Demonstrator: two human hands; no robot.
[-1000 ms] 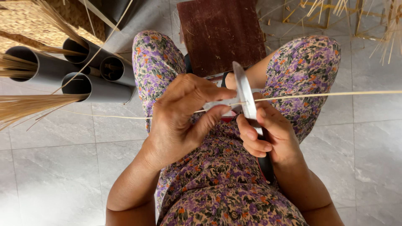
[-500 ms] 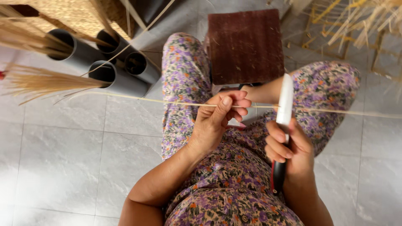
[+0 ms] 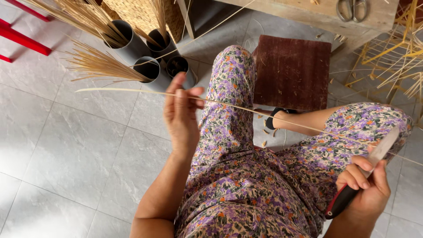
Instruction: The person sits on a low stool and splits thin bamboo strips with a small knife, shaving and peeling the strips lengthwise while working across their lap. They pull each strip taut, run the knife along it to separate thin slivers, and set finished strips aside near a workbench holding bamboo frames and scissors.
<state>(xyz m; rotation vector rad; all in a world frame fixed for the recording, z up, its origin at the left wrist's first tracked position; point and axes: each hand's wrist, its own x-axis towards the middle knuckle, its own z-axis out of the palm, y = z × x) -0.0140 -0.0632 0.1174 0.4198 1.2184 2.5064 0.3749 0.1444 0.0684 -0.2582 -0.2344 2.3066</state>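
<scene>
I sit in floral purple trousers (image 3: 246,176). My left hand (image 3: 179,115) is raised at the left of my knee and pinches a long thin pale bamboo strip (image 3: 246,110) that runs from the far left across my lap to the right edge. My right hand (image 3: 366,190) is low at the right, closed on the red-and-black handle of a knife (image 3: 362,176). Its pale blade points up and touches the strip near my right knee.
Several grey tubes (image 3: 145,57) holding bundles of thin straw-coloured sticks (image 3: 94,64) lie on the grey tiled floor at the upper left. A dark red wooden stool (image 3: 293,72) stands ahead of my knees. Scissors (image 3: 351,9) rest on a wooden bench. Loose bamboo strips (image 3: 396,57) pile at the right.
My left hand has drawn the strip out to the left, away from the knife. My right hand with the knife has dropped to the lower right. The view has shifted.
</scene>
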